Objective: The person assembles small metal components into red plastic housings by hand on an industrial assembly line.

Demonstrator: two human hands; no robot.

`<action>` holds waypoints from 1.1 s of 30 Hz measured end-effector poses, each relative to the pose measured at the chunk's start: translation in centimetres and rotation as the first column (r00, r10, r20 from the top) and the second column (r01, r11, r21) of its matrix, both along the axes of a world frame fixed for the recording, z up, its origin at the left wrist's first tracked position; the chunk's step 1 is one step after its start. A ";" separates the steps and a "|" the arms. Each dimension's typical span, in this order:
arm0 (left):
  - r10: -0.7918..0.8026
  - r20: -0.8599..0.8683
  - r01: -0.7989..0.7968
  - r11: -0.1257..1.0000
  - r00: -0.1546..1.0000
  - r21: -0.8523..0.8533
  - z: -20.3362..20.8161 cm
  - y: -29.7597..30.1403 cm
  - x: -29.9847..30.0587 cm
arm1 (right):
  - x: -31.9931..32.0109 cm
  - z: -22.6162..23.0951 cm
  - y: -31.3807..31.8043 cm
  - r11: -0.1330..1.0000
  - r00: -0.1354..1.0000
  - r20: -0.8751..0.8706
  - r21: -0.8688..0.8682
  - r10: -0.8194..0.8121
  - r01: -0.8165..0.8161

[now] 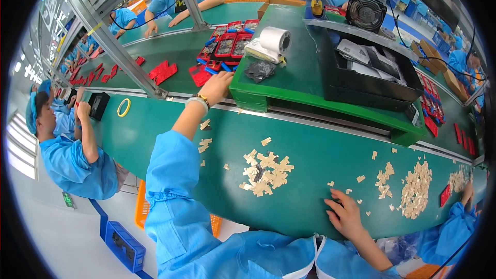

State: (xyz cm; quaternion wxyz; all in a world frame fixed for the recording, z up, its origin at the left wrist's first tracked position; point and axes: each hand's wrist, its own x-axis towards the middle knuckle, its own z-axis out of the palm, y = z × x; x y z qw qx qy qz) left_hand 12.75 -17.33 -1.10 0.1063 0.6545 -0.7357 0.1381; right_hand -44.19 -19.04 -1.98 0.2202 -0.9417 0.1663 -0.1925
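Observation:
My left hand (216, 89) reaches across the bench to the edge of the far conveyor, its fingers bent together beside red trays (225, 46) with blue parts. Whatever those fingers may hold is hidden. A red piece (199, 75) lies just left of them. My right hand (345, 214) rests low over the green bench (305, 175), fingers apart and holding nothing. Small pale L-shaped pieces surround it: a loose pile (271, 173) with a few dark bits to its left, and a denser pile (416, 190) to its right.
A green raised stand (305, 62) carries a white roll (275, 40), a black box (367, 77) of packets and a fan (366, 10). A yellow ring (123, 107) lies at left. Metal posts (111, 31) rise beyond the bench. Co-workers sit left, right and opposite.

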 end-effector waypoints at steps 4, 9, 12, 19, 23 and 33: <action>0.218 -0.159 -0.193 0.968 0.963 0.163 -0.6 -0.1 -3.0 | 0.0 0.0 0.2 1.000 1.000 0.011 -0.002 0.007 -0.007; 0.134 -0.018 -0.131 0.983 0.991 0.127 0.8 2.4 -1.3 | -1.1 -0.3 0.3 0.999 0.998 0.042 -0.011 0.039 -0.039; 0.230 0.147 -0.236 0.971 0.962 0.024 2.1 5.7 -3.0 | -2.1 -0.8 0.3 1.000 0.999 0.050 -0.003 0.018 -0.018; -0.300 0.111 0.307 0.950 0.948 -0.057 2.8 15.4 -20.3 | 0.5 -0.4 0.2 0.997 0.993 0.095 -0.010 0.077 -0.076; -0.639 0.236 0.676 0.725 0.732 -0.135 0.7 14.6 -28.6 | 2.7 1.0 1.5 0.978 0.973 0.115 -0.082 0.202 -0.193; 0.205 -0.420 -0.241 0.970 0.884 -0.034 -1.4 12.2 -26.6 | 1.0 -1.2 4.3 0.936 0.951 -0.197 -0.216 0.238 -0.279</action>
